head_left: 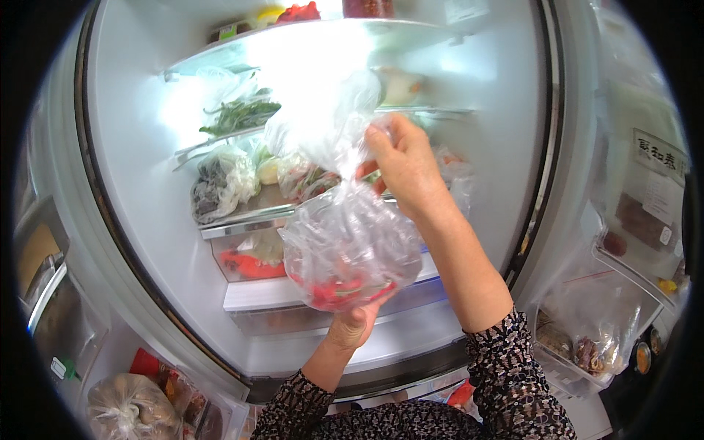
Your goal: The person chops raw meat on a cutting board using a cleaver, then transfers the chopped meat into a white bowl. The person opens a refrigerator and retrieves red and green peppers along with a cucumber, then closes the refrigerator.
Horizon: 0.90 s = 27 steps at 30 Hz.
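Note:
A clear plastic bag hangs in front of the open refrigerator, with red pieces and some green, seemingly chili peppers, gathered at its bottom. Its narrow neck looks twisted or tied, and the loose top flares upward into the glare of the light. My right hand grips the bag's top beside the neck; some of its fingers are hidden behind the plastic. From below, my left hand bears the bag's underside, its fingers mostly out of sight behind it.
Behind the bag, a shelf holds green peppers; below it lie bagged vegetables and a dark-filled bag. A clear drawer contains something red. Loaded door bins flank me, with a tied bag at left and bagged food at right.

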Available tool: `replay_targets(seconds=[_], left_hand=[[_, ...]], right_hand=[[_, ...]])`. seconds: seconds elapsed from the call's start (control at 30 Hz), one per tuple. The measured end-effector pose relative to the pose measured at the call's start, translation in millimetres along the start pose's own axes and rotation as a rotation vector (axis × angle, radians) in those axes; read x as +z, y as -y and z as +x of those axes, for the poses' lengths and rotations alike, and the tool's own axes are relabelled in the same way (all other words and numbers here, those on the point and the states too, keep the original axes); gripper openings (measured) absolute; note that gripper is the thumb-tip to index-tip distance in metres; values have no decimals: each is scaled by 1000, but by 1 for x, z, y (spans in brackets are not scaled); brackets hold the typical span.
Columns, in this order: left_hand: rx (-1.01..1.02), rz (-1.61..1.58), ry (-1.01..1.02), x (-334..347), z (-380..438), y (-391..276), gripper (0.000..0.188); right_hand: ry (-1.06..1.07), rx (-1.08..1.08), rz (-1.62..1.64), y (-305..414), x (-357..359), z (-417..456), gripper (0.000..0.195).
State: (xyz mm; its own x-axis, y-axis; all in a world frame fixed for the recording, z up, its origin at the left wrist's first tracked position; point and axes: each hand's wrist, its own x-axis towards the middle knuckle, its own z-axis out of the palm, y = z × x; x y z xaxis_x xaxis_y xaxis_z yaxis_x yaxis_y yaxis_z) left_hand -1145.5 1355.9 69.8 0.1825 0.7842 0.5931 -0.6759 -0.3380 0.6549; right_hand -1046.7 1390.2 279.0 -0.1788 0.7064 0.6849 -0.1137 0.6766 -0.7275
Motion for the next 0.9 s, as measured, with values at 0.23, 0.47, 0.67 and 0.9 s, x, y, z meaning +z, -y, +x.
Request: replay_targets(seconds=[0.23,0.47,0.67,0.9], left_hand=[[114,-248,-291,-2,-15,-14,103],[94,-403,-541,-7,-35,-27,74],[92,-485,-508,-26,-47,-11,76],[119,-407,-585,-28,-59,4,68]], right_hand=[[133,155,-13,-27,-2,-17,28],[165,250,-438,-36,-16,-60,44],[-46,-345,-539,-14,-14,-109,26],[838,-272,-788,-38,19,-122,11]])
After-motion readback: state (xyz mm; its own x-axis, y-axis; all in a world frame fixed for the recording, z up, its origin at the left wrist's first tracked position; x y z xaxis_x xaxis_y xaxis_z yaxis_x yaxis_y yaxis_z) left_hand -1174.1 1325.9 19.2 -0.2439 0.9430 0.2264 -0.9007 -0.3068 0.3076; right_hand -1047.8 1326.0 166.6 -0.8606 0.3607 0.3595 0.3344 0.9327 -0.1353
